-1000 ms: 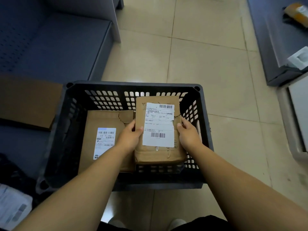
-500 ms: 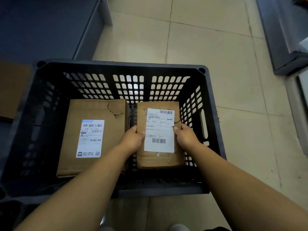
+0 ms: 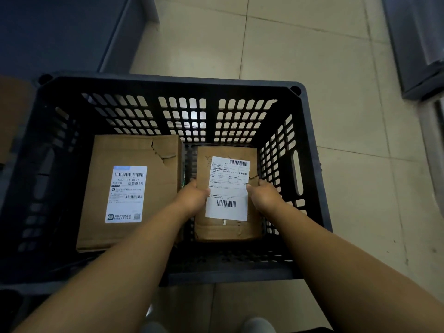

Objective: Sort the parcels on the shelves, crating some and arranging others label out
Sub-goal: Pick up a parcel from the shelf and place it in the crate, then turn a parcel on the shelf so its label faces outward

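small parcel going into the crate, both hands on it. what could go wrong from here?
1. The right hand sits between the small parcel and the crate side wall; fingers may get pinched on release.
2. The left hand fills the narrow gap beside the large parcel; withdrawing could nudge either box.

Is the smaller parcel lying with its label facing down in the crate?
No, the smaller parcel shows its white label facing up.
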A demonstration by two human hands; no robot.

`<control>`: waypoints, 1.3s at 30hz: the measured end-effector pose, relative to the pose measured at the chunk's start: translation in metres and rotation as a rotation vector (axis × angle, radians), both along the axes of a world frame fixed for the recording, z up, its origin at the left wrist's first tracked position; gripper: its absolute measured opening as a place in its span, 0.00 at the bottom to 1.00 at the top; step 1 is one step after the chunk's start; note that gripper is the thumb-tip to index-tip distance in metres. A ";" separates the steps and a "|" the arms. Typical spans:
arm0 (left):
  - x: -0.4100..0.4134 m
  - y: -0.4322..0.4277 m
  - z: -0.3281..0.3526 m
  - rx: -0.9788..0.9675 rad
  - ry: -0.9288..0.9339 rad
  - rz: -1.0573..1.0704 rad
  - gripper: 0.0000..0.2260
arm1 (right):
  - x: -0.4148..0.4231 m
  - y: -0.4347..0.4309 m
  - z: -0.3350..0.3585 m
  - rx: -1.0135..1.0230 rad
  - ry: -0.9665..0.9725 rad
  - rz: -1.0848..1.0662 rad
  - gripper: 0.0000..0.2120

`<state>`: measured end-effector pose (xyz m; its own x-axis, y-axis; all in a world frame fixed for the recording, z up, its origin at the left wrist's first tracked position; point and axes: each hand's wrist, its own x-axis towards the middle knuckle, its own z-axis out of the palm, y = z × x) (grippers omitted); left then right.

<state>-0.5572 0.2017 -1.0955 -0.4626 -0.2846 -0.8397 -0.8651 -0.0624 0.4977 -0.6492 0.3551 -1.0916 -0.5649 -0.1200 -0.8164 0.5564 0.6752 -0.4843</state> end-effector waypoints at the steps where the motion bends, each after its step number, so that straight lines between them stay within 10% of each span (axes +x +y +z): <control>1: 0.000 0.000 0.004 -0.011 -0.006 0.012 0.32 | 0.000 0.000 0.001 0.002 0.000 0.003 0.17; 17: 0.033 -0.018 0.182 -0.023 0.036 0.139 0.05 | 0.017 -0.024 0.184 0.069 0.109 0.238 0.18; 39: 0.110 -0.068 0.573 -0.163 0.210 0.413 0.07 | 0.061 -0.105 0.575 -0.152 0.212 0.515 0.11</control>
